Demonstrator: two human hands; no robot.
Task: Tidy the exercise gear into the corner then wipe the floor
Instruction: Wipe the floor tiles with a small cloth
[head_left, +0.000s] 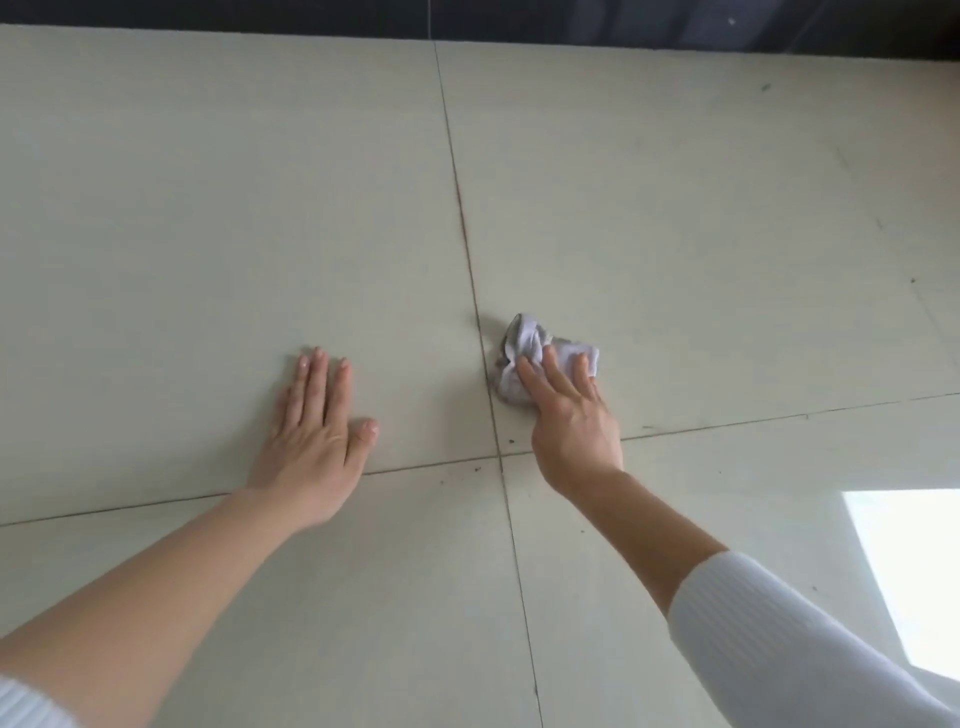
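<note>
Pale cream floor tiles (208, 208) fill our view, glossy and broad, with a dark strip (675, 26) running along the far edge at the top. We see a long grout line (462, 218) running away from us, and a second grout line (779, 418) crossing it just in front of our hands.

Our right hand (571, 421) is on the cloth (527, 335), a crumpled whitish rag with grey, soiled folds. It lies on the far tile to the right of the long joint, its left edge right up against that line. Our right fingers (553, 364) lie straight and slightly spread across the top of the rag, pressing it flat to the floor rather than curling round it; bunched fabric pokes out beyond the fingertips.

Our left hand (311, 441) is planted palm-down on the neighbouring tile, well apart from the cloth. Its fingers (317, 379) are straight and close together, the thumb out to the side, holding nothing.

A white ribbed sleeve (779, 639) is pushed up our right forearm. Small dark specks (511, 441) sit near the crossing of the joints, and a bright patch of reflected light (914, 571) glares off the tile at lower right.
</note>
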